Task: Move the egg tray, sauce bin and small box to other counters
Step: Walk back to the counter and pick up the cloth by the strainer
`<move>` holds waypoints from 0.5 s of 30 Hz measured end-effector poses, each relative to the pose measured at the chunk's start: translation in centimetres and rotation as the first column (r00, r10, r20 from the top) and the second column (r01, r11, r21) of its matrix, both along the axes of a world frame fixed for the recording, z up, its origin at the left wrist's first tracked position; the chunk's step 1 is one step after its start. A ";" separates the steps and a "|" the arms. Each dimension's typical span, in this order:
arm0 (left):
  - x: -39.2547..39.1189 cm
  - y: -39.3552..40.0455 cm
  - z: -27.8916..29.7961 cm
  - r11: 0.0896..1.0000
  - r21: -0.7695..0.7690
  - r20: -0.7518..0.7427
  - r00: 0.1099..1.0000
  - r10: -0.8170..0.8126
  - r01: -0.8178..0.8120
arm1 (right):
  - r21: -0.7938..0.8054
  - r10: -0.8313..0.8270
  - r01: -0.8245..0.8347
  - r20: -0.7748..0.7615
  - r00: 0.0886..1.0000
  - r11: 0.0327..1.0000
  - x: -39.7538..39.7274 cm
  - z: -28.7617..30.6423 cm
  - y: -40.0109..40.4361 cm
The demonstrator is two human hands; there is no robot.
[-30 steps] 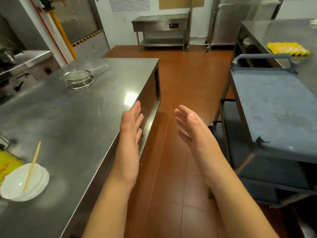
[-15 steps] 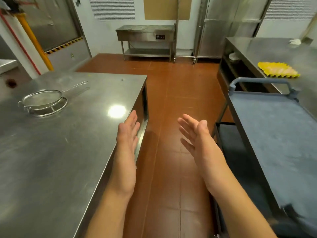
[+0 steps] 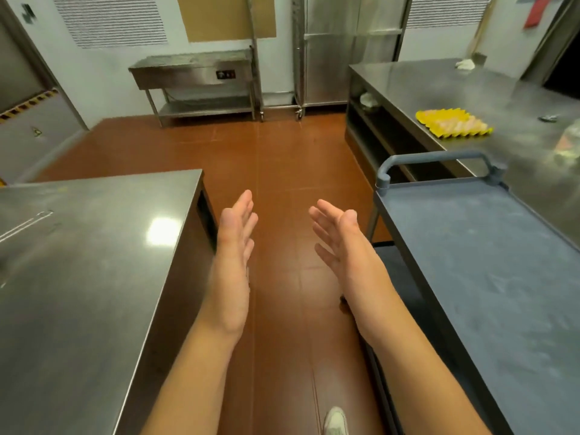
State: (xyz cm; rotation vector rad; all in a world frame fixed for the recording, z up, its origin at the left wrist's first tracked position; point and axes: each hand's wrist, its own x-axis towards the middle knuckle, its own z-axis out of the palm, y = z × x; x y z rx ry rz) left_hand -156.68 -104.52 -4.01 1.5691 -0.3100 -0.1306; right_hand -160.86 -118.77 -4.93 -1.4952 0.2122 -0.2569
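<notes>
Walking the aisle between 2 work surfaces, the person holds both arms out in front with nothing in them. The left hand (image 3: pixel 233 233) and the right hand (image 3: pixel 340 237) have straight, relaxed fingers and palms facing each other, probably spaced ready to take a wide thing by its sides. The yellow egg tray (image 3: pixel 453 124) lies flat on the steel counter (image 3: pixel 439 83) ahead to the right, near its front edge, well apart from both hands. The grey cart (image 3: pixel 489 246) stands just beside the right arm. Neither sauce bin nor small box can be made out for certain.
</notes>
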 end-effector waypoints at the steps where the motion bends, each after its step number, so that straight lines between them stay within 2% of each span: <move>1: 1.6 -0.8 0.6 1.000 -0.002 0.016 1.000 0.004 -0.004 | -0.012 0.006 -0.006 0.015 1.000 1.000 1.8 0.4 -0.9; 7: 10.6 -5.7 3.8 0.997 -0.018 0.093 0.993 0.073 -0.072 | -0.022 0.106 -0.104 0.144 0.984 0.994 12.5 2.8 -5.5; 11: 15.2 -7.0 3.7 0.994 -0.018 0.067 0.991 0.112 -0.111 | 0.020 0.165 -0.169 0.146 0.975 0.985 18.1 2.6 -6.4; 15: 22.0 -8.1 3.4 0.988 -0.018 0.038 0.988 0.152 -0.152 | 0.033 0.161 -0.168 0.140 0.977 0.985 24.6 2.0 -8.4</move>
